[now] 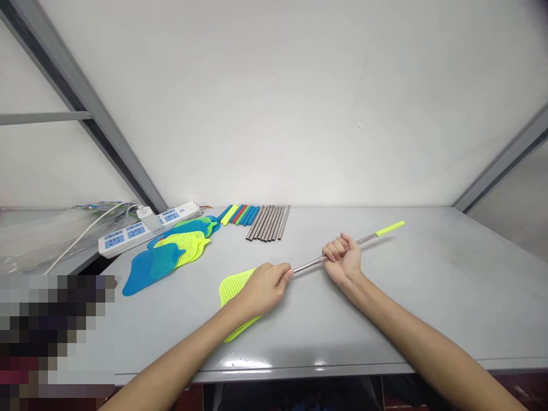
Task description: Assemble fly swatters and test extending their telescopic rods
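Note:
A fly swatter (309,264) with a yellow-green mesh head, a thin metal telescopic rod and a yellow-green grip lies slantwise across my two hands, above the table. Near the head, my left hand (270,285) is closed on the swatter and covers the joint between rod and head. My right hand (343,258) is wrapped round the metal rod further up, palm side toward me. Beyond it the thicker rod section and the yellow-green grip (390,228) point to the back right. Part of the mesh head (235,287) is hidden by my left hand and forearm.
Blue and yellow-green swatter heads (154,268) overlap at the left. Behind them are several coloured grips (240,214) and a row of metal rods (269,222). A white power strip (124,238) with a plugged-in cable stands at the grey table's (449,285) back left.

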Demonstrator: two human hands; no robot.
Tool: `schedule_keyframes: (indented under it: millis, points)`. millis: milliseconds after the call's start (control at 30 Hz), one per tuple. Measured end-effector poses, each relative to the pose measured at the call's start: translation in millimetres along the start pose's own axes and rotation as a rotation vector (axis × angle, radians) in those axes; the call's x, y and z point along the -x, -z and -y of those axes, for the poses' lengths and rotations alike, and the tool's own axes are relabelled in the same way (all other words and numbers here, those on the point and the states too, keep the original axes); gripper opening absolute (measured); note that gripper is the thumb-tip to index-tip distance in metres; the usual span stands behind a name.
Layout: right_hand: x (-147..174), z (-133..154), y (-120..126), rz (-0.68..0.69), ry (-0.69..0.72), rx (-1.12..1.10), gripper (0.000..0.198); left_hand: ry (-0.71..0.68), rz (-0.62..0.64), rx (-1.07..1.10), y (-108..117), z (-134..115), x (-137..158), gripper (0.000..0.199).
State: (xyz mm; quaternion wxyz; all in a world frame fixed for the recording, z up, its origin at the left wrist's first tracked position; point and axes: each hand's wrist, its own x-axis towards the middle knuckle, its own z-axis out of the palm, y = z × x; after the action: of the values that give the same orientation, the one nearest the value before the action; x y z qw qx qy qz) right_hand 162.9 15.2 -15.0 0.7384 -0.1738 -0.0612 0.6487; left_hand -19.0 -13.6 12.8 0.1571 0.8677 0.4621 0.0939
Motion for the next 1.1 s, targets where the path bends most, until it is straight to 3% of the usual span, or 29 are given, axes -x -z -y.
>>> schedule_keyframes:
  millis: [1100]
  points:
    - [4, -11, 5, -0.082, -0.034, -0.004, 0.036, -0.007, 0.006, -0.068, -3, 0, -1, 0.035]
